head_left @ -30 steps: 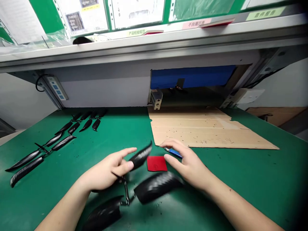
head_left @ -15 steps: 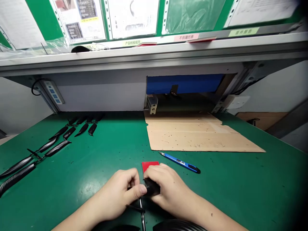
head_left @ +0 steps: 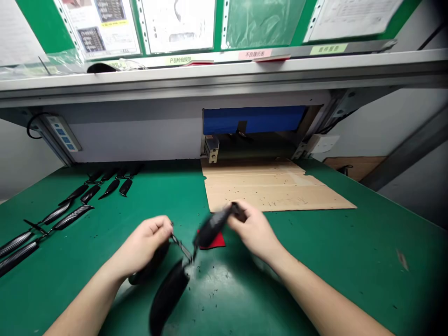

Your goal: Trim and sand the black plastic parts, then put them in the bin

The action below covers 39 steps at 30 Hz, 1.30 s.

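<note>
Both my hands hold a black moulded plastic piece (head_left: 175,280) made of curved ribbed blades joined by thin runners, lifted over the green table (head_left: 332,261). My left hand (head_left: 145,245) is closed round one blade and the runner at the left. My right hand (head_left: 254,228) is closed on the far end of another blade (head_left: 212,226), which points up and to the right. A third blade hangs down toward me, blurred. A red square card (head_left: 215,241) lies on the table beneath the piece, mostly hidden.
Several more black blade pieces (head_left: 52,214) lie in a row along the table's left side. A flat cardboard sheet (head_left: 269,189) covers the back middle. A grey shelf (head_left: 224,77) with papers overhangs the table; a power strip (head_left: 63,133) hangs at left.
My hands have lifted the black piece from low near me and spread apart, the right hand swinging one blade up to the right. The view has shifted, and the blue knife is out of sight.
</note>
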Tool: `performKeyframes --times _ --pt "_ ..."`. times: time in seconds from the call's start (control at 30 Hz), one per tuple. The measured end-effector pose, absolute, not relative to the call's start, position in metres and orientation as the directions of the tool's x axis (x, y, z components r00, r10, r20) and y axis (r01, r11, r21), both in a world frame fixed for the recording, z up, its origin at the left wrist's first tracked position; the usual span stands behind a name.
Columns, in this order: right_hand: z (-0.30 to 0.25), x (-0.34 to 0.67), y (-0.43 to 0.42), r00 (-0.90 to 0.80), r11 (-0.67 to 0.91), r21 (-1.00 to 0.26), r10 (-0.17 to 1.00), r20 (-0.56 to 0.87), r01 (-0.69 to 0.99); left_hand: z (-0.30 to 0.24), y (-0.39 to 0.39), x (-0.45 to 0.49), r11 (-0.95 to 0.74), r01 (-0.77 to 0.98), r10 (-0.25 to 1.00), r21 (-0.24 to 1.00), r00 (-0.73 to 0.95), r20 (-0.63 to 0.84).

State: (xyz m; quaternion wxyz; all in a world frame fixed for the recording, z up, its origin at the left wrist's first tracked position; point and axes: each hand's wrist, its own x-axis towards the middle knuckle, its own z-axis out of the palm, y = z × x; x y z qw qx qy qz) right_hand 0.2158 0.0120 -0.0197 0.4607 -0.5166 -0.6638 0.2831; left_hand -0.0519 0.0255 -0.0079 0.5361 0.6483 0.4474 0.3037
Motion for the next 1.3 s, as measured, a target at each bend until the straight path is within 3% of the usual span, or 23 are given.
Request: performKeyframes --times 0.03,0.1,0.23,0.3,0.4,0.47,0.53,0.63,0.7,0.77,0.83,0.93,1.0,1.07,1.13,1.2,1.3 --pt "-0.021 0.217 0.015 0.059 0.291 -0.871 0.938 0.341 0.397 -0.01 0.028 -0.051 0.016 0.175 0.956 0.984 0.285 -0.066" --pt "-0.024 0.213 0.014 0.062 0.324 -0.836 0.919 0.389 0.442 -0.015 0.029 -0.045 0.053 0.056 0.985 0.997 0.161 -0.061" --pt "-0.029 0.196 0.002 -0.255 0.464 -0.522 0.869 0.423 0.716 -0.025 0.015 -0.028 0.117 -0.05 0.937 0.992 0.338 -0.093" --pt "-0.031 0.191 0.0 -0.302 0.463 -0.412 0.866 0.398 0.785 -0.027 0.005 -0.02 0.19 -0.173 0.898 0.966 0.427 -0.101" --pt "-0.031 0.193 0.004 -0.276 0.432 -0.375 0.873 0.402 0.82 -0.026 -0.005 -0.012 0.399 -0.397 0.838 0.826 0.524 -0.153" --pt "-0.028 0.198 0.007 -0.275 0.434 -0.409 0.878 0.392 0.802 -0.025 -0.006 -0.011 0.494 -0.446 0.802 0.747 0.566 -0.192" --pt "-0.023 0.202 0.007 -0.304 0.429 -0.473 0.898 0.319 0.769 -0.023 -0.001 -0.014 0.444 -0.375 0.812 0.813 0.553 -0.188" --pt "-0.018 0.202 0.001 -0.422 0.425 -0.518 0.897 0.131 0.742 -0.023 0.016 -0.027 0.085 -0.037 0.944 0.996 0.323 -0.068" --pt "-0.018 0.198 -0.006 -0.513 0.465 -0.503 0.857 0.048 0.729 -0.024 0.027 -0.038 -0.06 0.144 0.988 0.988 0.153 0.038" --pt "-0.019 0.192 -0.012 -0.577 0.528 -0.467 0.816 0.046 0.709 -0.023 0.035 -0.046 -0.075 0.162 0.994 0.984 0.086 0.062" --pt "-0.02 0.189 -0.014 -0.59 0.576 -0.415 0.8 0.11 0.704 -0.02 0.037 -0.051 -0.055 0.149 0.992 0.987 0.124 0.037" --pt "-0.015 0.194 -0.009 -0.55 0.63 -0.275 0.773 0.316 0.727 -0.011 0.031 -0.053 -0.021 0.187 0.965 0.982 0.26 -0.029" --pt "-0.012 0.199 -0.006 -0.547 0.661 -0.116 0.696 0.466 0.742 -0.003 0.024 -0.052 -0.023 0.246 0.911 0.969 0.403 -0.081" --pt "-0.01 0.199 -0.005 -0.617 0.716 -0.002 0.603 0.506 0.698 0.004 0.017 -0.053 -0.108 0.297 0.814 0.949 0.574 -0.087" --pt "-0.01 0.195 -0.009 -0.702 0.792 -0.031 0.557 0.443 0.609 0.01 0.013 -0.054 -0.231 0.268 0.706 0.935 0.708 -0.028" --pt "-0.009 0.189 -0.014 -0.765 0.832 -0.157 0.552 0.331 0.532 0.011 0.011 -0.055 -0.246 0.163 0.626 0.956 0.779 0.028" --pt "-0.011 0.19 -0.014 -0.721 0.772 -0.195 0.636 0.276 0.606 0.004 0.016 -0.054 0.015 0.021 0.684 1.0 0.729 -0.025"
